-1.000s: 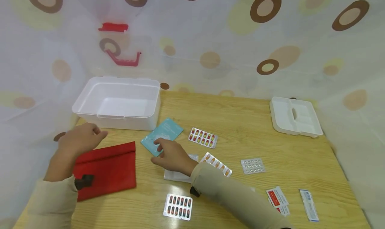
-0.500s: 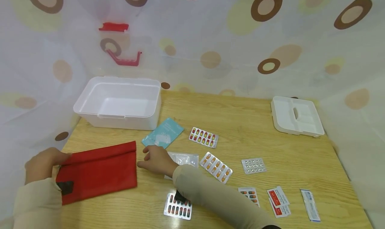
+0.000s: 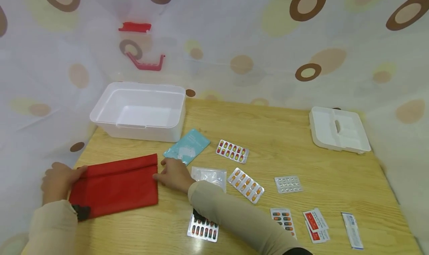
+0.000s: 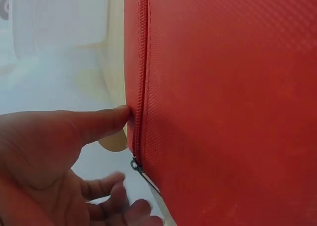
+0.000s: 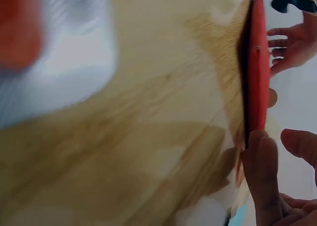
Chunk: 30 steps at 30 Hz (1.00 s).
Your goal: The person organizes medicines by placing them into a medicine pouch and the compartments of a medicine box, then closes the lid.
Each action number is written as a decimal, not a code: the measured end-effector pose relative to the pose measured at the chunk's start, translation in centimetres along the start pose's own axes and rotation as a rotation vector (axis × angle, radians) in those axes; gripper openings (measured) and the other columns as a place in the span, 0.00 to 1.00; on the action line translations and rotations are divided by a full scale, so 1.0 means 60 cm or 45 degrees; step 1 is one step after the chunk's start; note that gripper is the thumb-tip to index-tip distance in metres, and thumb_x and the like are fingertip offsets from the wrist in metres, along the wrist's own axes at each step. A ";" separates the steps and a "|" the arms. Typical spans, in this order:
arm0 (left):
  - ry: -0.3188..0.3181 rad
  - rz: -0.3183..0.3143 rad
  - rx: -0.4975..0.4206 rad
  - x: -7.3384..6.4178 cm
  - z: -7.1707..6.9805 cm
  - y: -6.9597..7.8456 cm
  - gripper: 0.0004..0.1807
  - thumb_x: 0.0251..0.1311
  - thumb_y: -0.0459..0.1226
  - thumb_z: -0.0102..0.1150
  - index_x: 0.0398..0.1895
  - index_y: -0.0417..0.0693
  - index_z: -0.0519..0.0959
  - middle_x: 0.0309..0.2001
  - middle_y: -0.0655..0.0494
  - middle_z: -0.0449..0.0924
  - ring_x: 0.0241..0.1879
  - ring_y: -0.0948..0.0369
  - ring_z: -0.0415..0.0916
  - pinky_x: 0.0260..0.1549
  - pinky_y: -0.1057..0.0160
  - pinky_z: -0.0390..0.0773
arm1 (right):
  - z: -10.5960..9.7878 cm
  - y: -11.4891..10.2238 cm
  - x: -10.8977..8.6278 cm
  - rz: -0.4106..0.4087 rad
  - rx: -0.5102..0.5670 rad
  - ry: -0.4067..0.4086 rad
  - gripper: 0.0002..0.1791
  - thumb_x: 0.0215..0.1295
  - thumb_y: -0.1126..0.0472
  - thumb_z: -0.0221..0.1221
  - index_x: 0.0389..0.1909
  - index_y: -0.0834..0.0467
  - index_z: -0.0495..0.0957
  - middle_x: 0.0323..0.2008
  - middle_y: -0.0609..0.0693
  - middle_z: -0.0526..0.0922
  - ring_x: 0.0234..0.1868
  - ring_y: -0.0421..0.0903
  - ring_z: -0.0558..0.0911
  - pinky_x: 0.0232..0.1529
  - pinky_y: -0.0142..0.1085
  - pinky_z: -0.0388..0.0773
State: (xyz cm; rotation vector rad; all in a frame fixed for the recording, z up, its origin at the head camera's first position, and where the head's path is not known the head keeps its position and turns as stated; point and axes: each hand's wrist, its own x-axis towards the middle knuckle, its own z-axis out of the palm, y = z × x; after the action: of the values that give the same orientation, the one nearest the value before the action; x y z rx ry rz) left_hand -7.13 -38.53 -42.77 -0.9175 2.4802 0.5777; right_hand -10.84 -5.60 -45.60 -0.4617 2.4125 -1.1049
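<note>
A red zippered pouch (image 3: 117, 186) lies flat on the wooden table at the left. At its upper left corner is my left hand (image 3: 58, 182), the thumb touching the edge beside the zipper. In the left wrist view its other fingers are loosely bent, off the pouch, near the metal zipper pull (image 4: 134, 164). My right hand (image 3: 177, 175) is beside the pouch's right edge, with thumb and fingers apart. The right wrist view shows the pouch edge-on (image 5: 258, 77), right by a fingertip; contact is hard to tell. A teal packet (image 3: 192, 143) lies just beyond the right hand.
An open white box (image 3: 151, 132) stands behind the pouch. A clear packet (image 3: 214, 177) and several blister packs, including an orange-capsule one (image 3: 246, 185), lie to the right. Farther right are small red-and-white packets (image 3: 315, 220), a slim white packet (image 3: 352, 230) and a white tray (image 3: 321, 132).
My left hand has come down to the pouch's left corner. My right hand has moved left and nearer, from over the teal packet to the pouch's right edge. The view has shifted slightly.
</note>
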 end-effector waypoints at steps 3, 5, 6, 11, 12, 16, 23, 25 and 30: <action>-0.031 0.045 0.055 0.005 -0.001 0.001 0.42 0.64 0.57 0.49 0.54 0.18 0.66 0.45 0.24 0.72 0.43 0.36 0.72 0.39 0.44 0.75 | 0.003 0.001 0.001 0.006 -0.021 0.020 0.27 0.62 0.52 0.67 0.57 0.64 0.76 0.23 0.46 0.87 0.24 0.32 0.79 0.40 0.28 0.78; -0.065 0.066 0.087 0.006 -0.001 0.001 0.41 0.65 0.57 0.49 0.53 0.21 0.70 0.43 0.27 0.75 0.42 0.39 0.73 0.37 0.46 0.74 | 0.007 0.000 0.001 0.034 0.013 0.011 0.28 0.62 0.53 0.67 0.58 0.65 0.75 0.20 0.46 0.85 0.22 0.33 0.79 0.44 0.29 0.79; -0.075 0.069 0.093 0.007 -0.001 0.001 0.40 0.65 0.57 0.49 0.52 0.21 0.70 0.42 0.28 0.75 0.41 0.39 0.73 0.37 0.46 0.74 | 0.010 0.000 0.000 0.055 0.042 0.003 0.29 0.62 0.53 0.68 0.59 0.65 0.75 0.18 0.46 0.84 0.21 0.33 0.79 0.44 0.29 0.79; -0.068 0.047 0.095 0.009 0.003 0.004 0.40 0.64 0.58 0.51 0.52 0.22 0.70 0.40 0.31 0.76 0.42 0.40 0.73 0.38 0.46 0.73 | 0.024 -0.005 -0.004 0.135 0.132 -0.029 0.31 0.60 0.57 0.69 0.62 0.62 0.71 0.16 0.45 0.82 0.17 0.36 0.79 0.35 0.25 0.74; -0.058 0.043 0.093 0.009 0.004 0.005 0.40 0.63 0.58 0.52 0.52 0.23 0.70 0.40 0.31 0.76 0.42 0.40 0.72 0.38 0.47 0.73 | 0.026 -0.005 -0.004 0.138 0.148 -0.031 0.30 0.60 0.59 0.70 0.61 0.62 0.72 0.17 0.46 0.82 0.17 0.36 0.78 0.33 0.25 0.73; 0.000 0.034 0.051 0.009 0.005 0.005 0.35 0.62 0.58 0.54 0.46 0.30 0.71 0.36 0.36 0.74 0.40 0.42 0.71 0.36 0.48 0.71 | 0.029 -0.002 -0.006 0.131 0.225 -0.056 0.15 0.59 0.64 0.69 0.45 0.62 0.77 0.17 0.46 0.81 0.17 0.35 0.77 0.26 0.23 0.72; 0.134 0.177 -0.117 -0.004 0.002 0.014 0.31 0.62 0.59 0.58 0.39 0.37 0.68 0.30 0.47 0.72 0.37 0.46 0.70 0.29 0.55 0.69 | -0.001 0.001 -0.025 0.091 0.381 -0.113 0.06 0.61 0.67 0.62 0.30 0.60 0.74 0.20 0.46 0.77 0.17 0.41 0.78 0.22 0.27 0.76; 0.202 0.232 -0.132 -0.010 0.004 0.021 0.30 0.63 0.59 0.57 0.38 0.38 0.68 0.28 0.49 0.72 0.35 0.48 0.70 0.26 0.58 0.68 | -0.013 0.001 -0.030 0.080 0.385 -0.100 0.04 0.62 0.67 0.61 0.33 0.61 0.74 0.23 0.46 0.77 0.17 0.43 0.80 0.22 0.28 0.78; 0.419 0.424 -0.215 -0.026 0.015 0.040 0.26 0.61 0.55 0.63 0.29 0.42 0.67 0.17 0.59 0.67 0.27 0.57 0.67 0.23 0.62 0.63 | -0.045 0.011 -0.035 0.059 0.430 -0.030 0.04 0.62 0.68 0.59 0.35 0.61 0.73 0.25 0.47 0.77 0.16 0.44 0.79 0.22 0.35 0.82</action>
State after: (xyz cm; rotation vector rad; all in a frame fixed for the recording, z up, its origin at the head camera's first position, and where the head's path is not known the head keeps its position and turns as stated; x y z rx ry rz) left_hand -7.48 -35.61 -42.13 -0.7078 2.9487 0.8114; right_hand -10.54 -2.50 -44.02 -0.3020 2.1454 -1.4411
